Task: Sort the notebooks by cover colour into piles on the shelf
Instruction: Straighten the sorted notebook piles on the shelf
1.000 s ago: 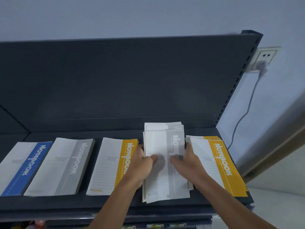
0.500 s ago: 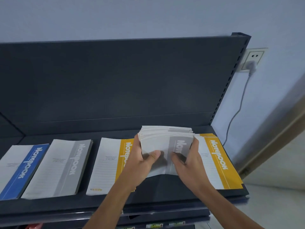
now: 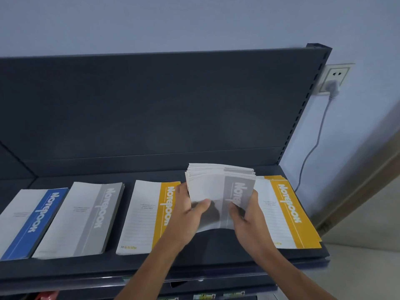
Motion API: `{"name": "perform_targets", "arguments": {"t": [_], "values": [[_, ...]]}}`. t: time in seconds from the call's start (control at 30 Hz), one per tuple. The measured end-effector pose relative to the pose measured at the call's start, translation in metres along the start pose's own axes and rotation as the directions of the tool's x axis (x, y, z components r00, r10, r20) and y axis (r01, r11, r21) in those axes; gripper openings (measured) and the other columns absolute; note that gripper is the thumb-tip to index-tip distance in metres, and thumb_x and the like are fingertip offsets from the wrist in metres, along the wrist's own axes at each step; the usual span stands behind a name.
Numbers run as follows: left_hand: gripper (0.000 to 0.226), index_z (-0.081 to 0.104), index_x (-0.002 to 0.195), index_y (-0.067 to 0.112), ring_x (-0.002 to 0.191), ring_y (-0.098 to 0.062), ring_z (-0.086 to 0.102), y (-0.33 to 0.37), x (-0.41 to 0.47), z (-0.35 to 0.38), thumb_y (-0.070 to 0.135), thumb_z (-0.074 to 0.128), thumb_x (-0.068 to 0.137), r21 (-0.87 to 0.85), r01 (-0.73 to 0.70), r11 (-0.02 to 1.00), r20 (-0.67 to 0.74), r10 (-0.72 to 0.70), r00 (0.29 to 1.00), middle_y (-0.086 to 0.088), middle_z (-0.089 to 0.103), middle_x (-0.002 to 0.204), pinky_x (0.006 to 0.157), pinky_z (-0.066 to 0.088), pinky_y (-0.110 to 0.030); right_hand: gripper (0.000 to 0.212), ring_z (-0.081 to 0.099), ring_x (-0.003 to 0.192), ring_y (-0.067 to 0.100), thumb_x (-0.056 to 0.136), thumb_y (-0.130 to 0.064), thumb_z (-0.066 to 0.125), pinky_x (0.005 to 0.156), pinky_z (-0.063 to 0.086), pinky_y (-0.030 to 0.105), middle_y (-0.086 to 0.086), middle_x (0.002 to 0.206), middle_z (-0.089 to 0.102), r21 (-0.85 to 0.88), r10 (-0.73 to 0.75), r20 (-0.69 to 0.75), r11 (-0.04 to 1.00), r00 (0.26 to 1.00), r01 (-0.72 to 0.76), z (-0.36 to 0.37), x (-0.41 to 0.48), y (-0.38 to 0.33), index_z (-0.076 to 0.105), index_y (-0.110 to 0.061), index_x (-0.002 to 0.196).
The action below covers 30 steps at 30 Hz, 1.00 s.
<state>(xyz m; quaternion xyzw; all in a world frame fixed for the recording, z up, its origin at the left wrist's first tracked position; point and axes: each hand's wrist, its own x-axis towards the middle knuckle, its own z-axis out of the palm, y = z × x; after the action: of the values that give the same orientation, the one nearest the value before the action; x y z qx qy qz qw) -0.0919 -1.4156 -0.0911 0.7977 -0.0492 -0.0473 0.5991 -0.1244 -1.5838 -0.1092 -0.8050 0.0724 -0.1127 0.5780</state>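
Note:
A stack of grey-striped notebooks (image 3: 218,187) is lifted and tilted toward me above the dark shelf (image 3: 216,254). My left hand (image 3: 188,213) grips its left edge, thumb on the cover. My right hand (image 3: 246,215) holds the right edge. On the shelf lie a blue-striped notebook (image 3: 32,221) at far left, a grey-striped pile (image 3: 84,217) beside it, a yellow-striped notebook (image 3: 147,213) left of my hands, and a yellow-striped pile (image 3: 283,211) at the right end.
The shelf's dark back panel (image 3: 151,109) rises behind the notebooks. A wall socket with a plug and grey cable (image 3: 333,83) sits right of the shelf. A lower shelf edge (image 3: 205,296) shows below.
Both hands have lifted the grey stack off the shelf and tilted it upright; a second ago it lay flat under my fingers.

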Motion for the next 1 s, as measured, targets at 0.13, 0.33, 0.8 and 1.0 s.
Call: {"name": "perform_targets", "arguments": {"t": [0.13,0.33,0.8,1.0], "values": [[0.047,0.036,0.140,0.026,0.122,0.003,0.037,-0.002,0.001,0.002,0.031,0.058,0.099,0.328,-0.119,0.937,-0.048,0.142,0.989,0.012,0.033,0.130,0.100,0.035,-0.014,0.042,0.053,0.111,0.003,0.099,-0.026,0.061,0.078,0.053,0.015,-0.018,0.121,0.053,-0.133,0.000,-0.041,0.991,0.999,-0.005,0.000,0.002,0.002,0.035,-0.033,0.132],[0.061,0.034,0.146,0.020,0.119,-0.009,0.046,0.005,0.015,0.013,0.031,0.066,0.095,0.418,-0.026,0.908,-0.242,0.138,0.960,0.009,0.043,0.131,0.091,0.041,-0.020,0.044,0.055,0.083,-0.001,0.097,-0.022,0.063,0.060,0.042,0.014,-0.014,0.112,0.059,-0.220,0.097,-0.052,0.970,0.994,-0.106,-0.003,0.026,-0.006,0.034,-0.030,0.130],[0.046,0.041,0.133,0.006,0.110,-0.028,0.062,-0.015,0.034,0.038,0.022,0.063,0.097,0.672,0.251,0.697,-0.195,-0.159,0.968,-0.011,0.061,0.123,0.083,0.054,-0.030,0.026,0.049,0.075,0.016,0.090,-0.021,0.067,0.047,0.028,0.017,-0.003,0.088,0.049,-0.695,0.246,0.060,0.706,0.967,-0.136,0.017,0.054,0.001,0.043,-0.016,0.099],[0.039,0.047,0.128,0.004,0.110,-0.029,0.060,-0.017,0.036,0.037,0.022,0.062,0.096,0.784,0.191,0.590,-0.155,-0.111,0.982,-0.011,0.063,0.122,0.088,0.052,-0.030,0.020,0.056,0.081,0.020,0.092,-0.020,0.064,0.063,0.040,0.023,0.004,0.099,0.064,-0.754,0.202,0.066,0.652,0.977,-0.084,0.021,0.054,0.006,0.048,-0.013,0.102]]}}
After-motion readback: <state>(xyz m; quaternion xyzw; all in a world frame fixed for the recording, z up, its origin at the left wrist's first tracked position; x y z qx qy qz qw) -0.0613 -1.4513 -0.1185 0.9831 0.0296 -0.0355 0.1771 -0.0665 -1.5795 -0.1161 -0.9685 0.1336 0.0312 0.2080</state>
